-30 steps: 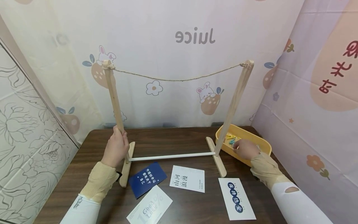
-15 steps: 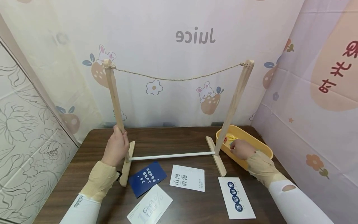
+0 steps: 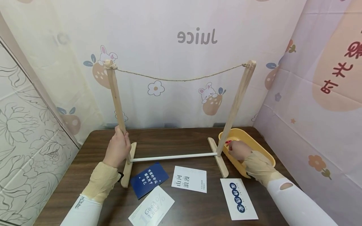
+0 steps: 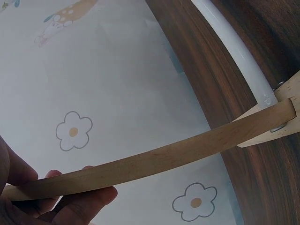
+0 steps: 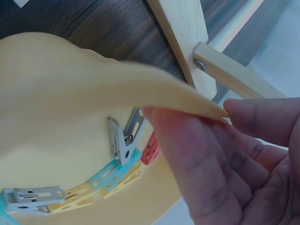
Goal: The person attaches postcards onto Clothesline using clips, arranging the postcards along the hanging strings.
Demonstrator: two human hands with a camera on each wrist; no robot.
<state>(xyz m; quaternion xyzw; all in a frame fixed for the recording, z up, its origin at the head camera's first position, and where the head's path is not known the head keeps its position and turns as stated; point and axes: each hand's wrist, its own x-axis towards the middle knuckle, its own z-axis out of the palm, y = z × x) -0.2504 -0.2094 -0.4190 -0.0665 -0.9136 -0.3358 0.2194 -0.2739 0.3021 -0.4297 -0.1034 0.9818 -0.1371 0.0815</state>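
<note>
My left hand [image 3: 117, 148] grips the left upright of a wooden frame [image 3: 115, 94]; in the left wrist view, thumb and fingers [image 4: 89, 201] lie on either side of the post. At the right, my right hand [image 3: 239, 150] pinches the near rim of a yellow plastic basket [image 3: 258, 145]. The right wrist view has the thumb [image 5: 262, 122] outside the rim and the other fingers inside. Several clothespins lie in the basket: a grey clothespin [image 5: 123, 140], a teal clothespin [image 5: 115, 169], a red clothespin [image 5: 151, 149] and yellow ones.
A slack twine [image 3: 183, 80] spans the tops of the posts, and a white rod [image 3: 173, 157] joins their feet. On the brown table lie a blue card [image 3: 149, 180], a white square card [image 3: 189, 179], a "Good Luck" card [image 3: 151, 206] and another white card [image 3: 238, 199].
My right hand has moved left from inside the basket to its rim. The basket's near side has shifted toward me. My left hand stays on the post.
</note>
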